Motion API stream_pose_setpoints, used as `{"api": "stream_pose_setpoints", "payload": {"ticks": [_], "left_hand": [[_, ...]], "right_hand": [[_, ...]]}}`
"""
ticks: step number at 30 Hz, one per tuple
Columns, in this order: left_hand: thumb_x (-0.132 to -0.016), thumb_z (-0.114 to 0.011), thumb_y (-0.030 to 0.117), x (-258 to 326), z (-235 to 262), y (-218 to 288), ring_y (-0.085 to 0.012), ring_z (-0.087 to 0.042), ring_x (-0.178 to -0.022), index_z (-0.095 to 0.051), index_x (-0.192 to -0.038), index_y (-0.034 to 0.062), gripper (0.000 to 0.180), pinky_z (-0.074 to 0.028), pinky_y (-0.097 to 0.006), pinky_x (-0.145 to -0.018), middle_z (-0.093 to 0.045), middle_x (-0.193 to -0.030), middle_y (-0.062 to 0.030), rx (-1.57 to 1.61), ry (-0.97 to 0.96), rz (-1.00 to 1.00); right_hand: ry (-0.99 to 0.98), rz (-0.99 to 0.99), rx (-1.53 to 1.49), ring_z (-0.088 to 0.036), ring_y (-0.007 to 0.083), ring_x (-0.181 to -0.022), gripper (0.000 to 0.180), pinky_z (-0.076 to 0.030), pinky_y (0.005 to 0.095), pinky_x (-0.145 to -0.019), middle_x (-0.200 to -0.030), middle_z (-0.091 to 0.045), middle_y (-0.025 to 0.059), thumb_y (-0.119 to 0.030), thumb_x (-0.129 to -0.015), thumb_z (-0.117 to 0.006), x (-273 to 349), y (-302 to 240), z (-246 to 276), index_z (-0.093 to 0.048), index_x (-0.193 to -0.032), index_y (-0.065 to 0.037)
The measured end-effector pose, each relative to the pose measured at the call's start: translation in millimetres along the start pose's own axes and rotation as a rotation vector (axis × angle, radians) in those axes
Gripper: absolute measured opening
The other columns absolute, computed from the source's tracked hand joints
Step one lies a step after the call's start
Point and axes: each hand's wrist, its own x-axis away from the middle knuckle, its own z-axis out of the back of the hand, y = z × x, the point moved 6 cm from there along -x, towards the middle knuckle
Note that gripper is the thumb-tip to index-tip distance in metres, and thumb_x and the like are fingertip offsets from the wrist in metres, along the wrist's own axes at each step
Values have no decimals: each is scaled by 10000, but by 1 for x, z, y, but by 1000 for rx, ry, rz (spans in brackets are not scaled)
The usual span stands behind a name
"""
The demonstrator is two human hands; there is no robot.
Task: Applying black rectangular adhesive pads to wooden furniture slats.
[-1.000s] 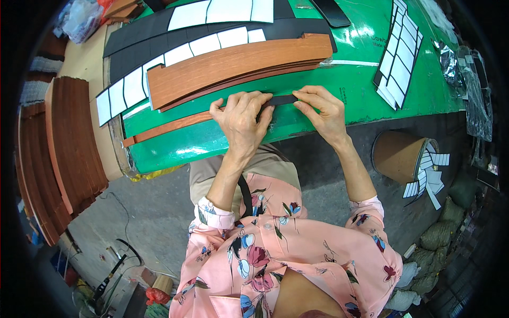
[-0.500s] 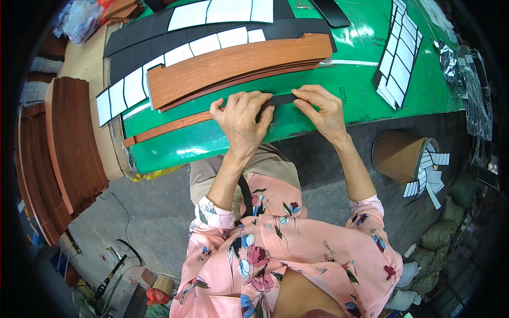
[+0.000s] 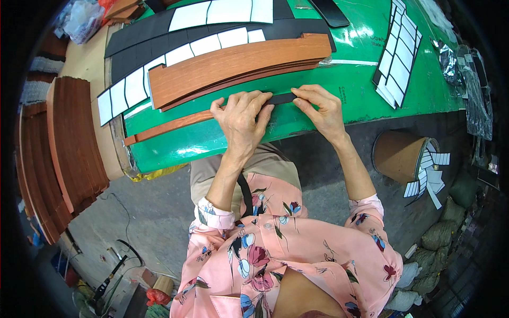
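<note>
A narrow reddish-brown wooden strip (image 3: 172, 127) lies along the near side of the green tabletop. My left hand (image 3: 243, 121) is closed over its right part, fingers bent, thumb against the near edge. From under that hand a short black strip (image 3: 281, 99) runs to the right, in line with the wood; where the two meet is hidden by my fingers. My right hand (image 3: 322, 110) pinches the black strip's right end between thumb and fingertips. Just beyond my hands rests a stack of wider brown boards (image 3: 238, 66), notched at the ends.
Black sheets with white pads (image 3: 220, 11) lie behind the boards. A white-padded black piece (image 3: 398, 55) sits at the right of the green table (image 3: 180, 151), near a dark phone-like slab (image 3: 330, 11). More boards (image 3: 77, 143) are stacked left. A bin (image 3: 397, 155) with white scraps stands right.
</note>
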Motion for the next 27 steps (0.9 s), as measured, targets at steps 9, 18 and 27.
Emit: {"api": "stream_pose_setpoints", "payload": {"ticks": [9,18,27], "left_hand": [[-712,-704,150,-1,2,1,-138,-539,-795,-679,-877,134,169,-274,-367,-771,-650,-862,42,9,15,23],[-732,-713,160,-1,3,4,-140,-550,-815,-688,-897,122,171,-281,-346,-767,-657,-881,9,-25,-20,18],[-720,-727,159,3,1,3,-131,-548,-805,-688,-939,143,222,-292,-339,-753,-650,-874,33,-64,28,-59]], "right_hand": [[69,58,36,-631,185,-775,215,-509,272,-641,-901,-648,99,-50,-755,-698,3,-2,-2,-689,-969,-35],[111,120,64,-629,182,-737,219,-512,266,-605,-902,-643,90,-28,-748,-696,6,-5,-2,-687,-967,-36],[119,136,97,-631,186,-737,237,-519,270,-612,-910,-642,83,-38,-739,-703,7,-3,-3,-684,-976,-44]]}}
